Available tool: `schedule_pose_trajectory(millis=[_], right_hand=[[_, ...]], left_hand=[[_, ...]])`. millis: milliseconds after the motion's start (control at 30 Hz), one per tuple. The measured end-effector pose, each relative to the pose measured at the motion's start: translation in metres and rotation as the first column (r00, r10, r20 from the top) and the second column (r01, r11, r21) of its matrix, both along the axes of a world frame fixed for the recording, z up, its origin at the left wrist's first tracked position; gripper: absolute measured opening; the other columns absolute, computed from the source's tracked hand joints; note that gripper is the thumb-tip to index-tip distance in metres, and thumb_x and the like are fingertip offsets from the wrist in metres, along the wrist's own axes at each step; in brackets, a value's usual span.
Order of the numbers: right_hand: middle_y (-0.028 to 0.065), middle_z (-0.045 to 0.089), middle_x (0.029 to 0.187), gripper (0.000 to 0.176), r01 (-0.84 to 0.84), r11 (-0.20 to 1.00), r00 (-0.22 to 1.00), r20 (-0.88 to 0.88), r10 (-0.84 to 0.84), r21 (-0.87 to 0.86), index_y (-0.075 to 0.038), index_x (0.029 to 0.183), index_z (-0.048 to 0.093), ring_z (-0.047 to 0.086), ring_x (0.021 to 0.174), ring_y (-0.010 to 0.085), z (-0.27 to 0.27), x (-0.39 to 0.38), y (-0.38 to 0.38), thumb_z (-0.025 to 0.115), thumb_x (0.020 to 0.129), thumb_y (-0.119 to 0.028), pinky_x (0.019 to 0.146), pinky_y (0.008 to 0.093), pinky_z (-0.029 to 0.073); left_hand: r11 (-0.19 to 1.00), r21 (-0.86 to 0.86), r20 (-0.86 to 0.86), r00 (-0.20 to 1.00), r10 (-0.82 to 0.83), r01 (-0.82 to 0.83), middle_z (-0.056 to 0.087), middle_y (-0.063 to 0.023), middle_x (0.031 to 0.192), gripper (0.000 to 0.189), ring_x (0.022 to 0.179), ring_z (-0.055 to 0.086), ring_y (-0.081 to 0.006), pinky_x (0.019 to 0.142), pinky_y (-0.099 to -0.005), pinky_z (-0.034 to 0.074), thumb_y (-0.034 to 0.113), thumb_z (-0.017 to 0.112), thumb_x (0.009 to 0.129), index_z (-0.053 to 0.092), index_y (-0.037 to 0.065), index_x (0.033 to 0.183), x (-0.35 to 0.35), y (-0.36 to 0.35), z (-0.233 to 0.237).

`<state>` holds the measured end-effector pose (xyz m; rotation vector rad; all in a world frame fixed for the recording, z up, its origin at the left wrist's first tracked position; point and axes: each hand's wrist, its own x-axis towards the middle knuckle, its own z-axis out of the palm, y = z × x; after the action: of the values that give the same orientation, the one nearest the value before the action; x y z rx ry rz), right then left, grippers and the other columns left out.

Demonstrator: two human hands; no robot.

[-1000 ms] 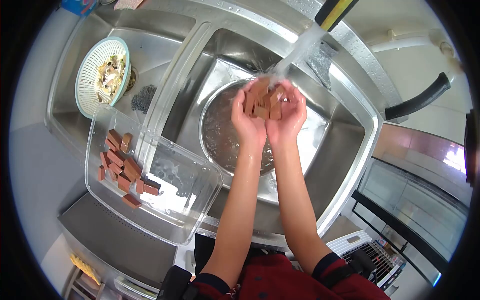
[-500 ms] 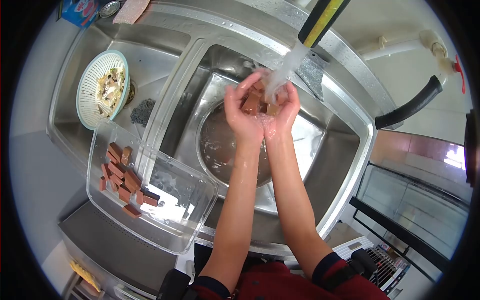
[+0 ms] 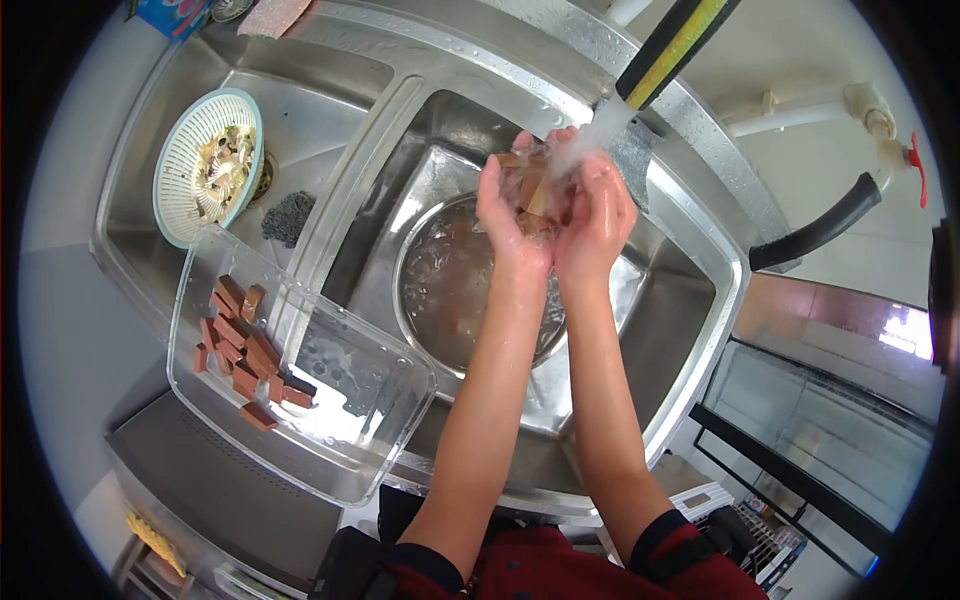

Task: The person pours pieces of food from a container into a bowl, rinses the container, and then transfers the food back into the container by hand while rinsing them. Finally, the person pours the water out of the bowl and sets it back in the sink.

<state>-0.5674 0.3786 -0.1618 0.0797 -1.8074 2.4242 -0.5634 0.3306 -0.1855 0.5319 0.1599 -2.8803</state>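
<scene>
Reddish-brown blocks (image 3: 537, 192) are cradled between the left hand (image 3: 508, 215) and the right hand (image 3: 597, 220), which are cupped together at the heels with fingers curled up around the load; one block's long axis is seen pointing roughly away from the body, the rest being blurred by spray; the stream (image 3: 588, 140) is met from the right, nearer the right hand's fingers; below, water is held in the round basin (image 3: 430, 300) set in the sink (image 3: 672, 300); off to the left and nearer the body, more blocks (image 3: 230, 332) are gathered at the far left end of the clear tub (image 3: 372, 425), to which the left hand is nearer; compared with a moment ago, the cupped pair is shifted rightward and the right hand's fingers are curled further inward, while the tub's blocks are left unchanged.
</scene>
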Motion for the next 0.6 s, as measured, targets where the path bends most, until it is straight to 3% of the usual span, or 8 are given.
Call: schedule_pose_trajectory(millis=[200, 267, 333, 467, 500, 533, 567, 600], right_hand=[[0.0111, 0.054, 0.098, 0.011, 0.163, 0.884, 0.970, -0.237, -0.061, 0.439, 0.003, 0.084, 0.055, 0.050, 0.084, 0.0134, -0.004, 0.009, 0.002, 0.048, 0.079, -0.004, 0.077, 0.0252, 0.038], [0.0111, 0.054, 0.099, 0.011, 0.225, 0.880, 0.954, -0.280, -0.111, 0.419, 0.003, 0.083, 0.056, 0.050, 0.084, 0.0138, -0.006, 0.010, -0.001, 0.048, 0.079, -0.004, 0.075, 0.0256, 0.039], [0.0111, 0.054, 0.099, 0.011, 0.286, 0.873, 0.935, -0.317, -0.162, 0.395, 0.002, 0.083, 0.056, 0.051, 0.083, 0.0141, -0.003, 0.011, -0.004, 0.048, 0.080, -0.005, 0.073, 0.0259, 0.039], [0.0069, 0.055, 0.085, 0.023, 0.445, 0.891, 0.892, 0.128, -0.433, -0.088, 0.000, 0.083, 0.056, 0.050, 0.079, 0.0129, 0.004, -0.001, -0.006, 0.044, 0.082, -0.019, 0.069, 0.0249, 0.039], [0.0069, 0.055, 0.085, 0.023, 0.447, 0.890, 0.891, 0.129, -0.435, -0.088, 0.000, 0.083, 0.056, 0.050, 0.079, 0.0129, -0.005, -0.009, 0.000, 0.044, 0.082, -0.019, 0.069, 0.0249, 0.039], [0.0060, 0.055, 0.084, 0.024, 0.257, 0.902, 0.940, 0.307, -0.150, -0.347, -0.002, 0.086, 0.055, 0.050, 0.080, 0.0139, -0.016, -0.016, 0.007, 0.044, 0.082, -0.023, 0.071, 0.0254, 0.038], [0.0052, 0.054, 0.083, 0.026, 0.100, 0.789, 0.905, 0.384, 0.180, -0.606, -0.004, 0.089, 0.055, 0.049, 0.082, 0.0149, -0.027, -0.021, 0.014, 0.044, 0.082, -0.027, 0.074, 0.0258, 0.038], [0.0056, 0.051, 0.089, 0.034, 0.123, 0.784, 0.842, 0.482, 0.241, -0.608, -0.005, 0.096, 0.051, 0.048, 0.087, 0.0182, -0.022, -0.018, 0.012, 0.043, 0.082, -0.035, 0.078, 0.0295, 0.037]], left_hand=[[0.990, -0.131, 0.069, 0.996, -0.048, 0.057, 0.048, -0.0153, 0.107, 0.038, 0.097, 0.046, -0.0262, 0.083, -0.0365, 0.039, 0.036, 0.033, 0.083, 0.046, 0.005, 0.101, 0.005, 0.001, 0.010], [0.979, -0.191, 0.073, 0.996, -0.055, 0.068, 0.049, -0.0153, 0.107, 0.037, 0.097, 0.047, -0.0260, 0.082, -0.0364, 0.039, 0.037, 0.034, 0.082, 0.047, 0.006, 0.099, 0.005, -0.001, 0.010], [0.996, -0.078, 0.044, 0.998, -0.038, 0.042, 0.049, -0.0157, 0.106, 0.036, 0.096, 0.047, -0.0273, 0.081, -0.0381, 0.040, 0.037, 0.038, 0.081, 0.048, 0.005, 0.097, 0.006, -0.002, 0.010], [0.999, 0.031, -0.107, 0.994, -0.006, 0.009, 0.049, -0.0153, 0.105, 0.037, 0.097, 0.046, -0.0305, 0.083, -0.0428, 0.039, 0.038, 0.042, 0.079, 0.049, 0.004, 0.094, 0.005, -0.002, 0.006], [0.999, 0.031, -0.107, 0.994, -0.008, 0.011, 0.049, -0.0153, 0.105, 0.037, 0.097, 0.046, -0.0305, 0.083, -0.0428, 0.039, 0.038, 0.042, 0.079, 0.049, 0.004, 0.094, 0.006, -0.002, 0.004], [0.999, 0.046, -0.138, 0.990, -0.002, 0.009, 0.050, -0.0141, 0.104, 0.035, 0.097, 0.047, -0.0289, 0.085, -0.0423, 0.038, 0.035, 0.042, 0.080, 0.050, 0.005, 0.096, 0.006, -0.002, 0.002], [0.998, 0.059, -0.170, 0.985, 0.003, 0.007, 0.051, -0.0130, 0.103, 0.033, 0.098, 0.047, -0.0273, 0.086, -0.0418, 0.037, 0.032, 0.042, 0.081, 0.050, 0.005, 0.099, 0.006, -0.003, 0.002], [0.998, 0.056, -0.173, 0.985, 0.001, 0.008, 0.051, -0.0130, 0.103, 0.033, 0.098, 0.047, -0.0273, 0.086, -0.0418, 0.037, 0.032, 0.042, 0.081, 0.050, 0.005, 0.099, 0.008, -0.004, 0.005]])
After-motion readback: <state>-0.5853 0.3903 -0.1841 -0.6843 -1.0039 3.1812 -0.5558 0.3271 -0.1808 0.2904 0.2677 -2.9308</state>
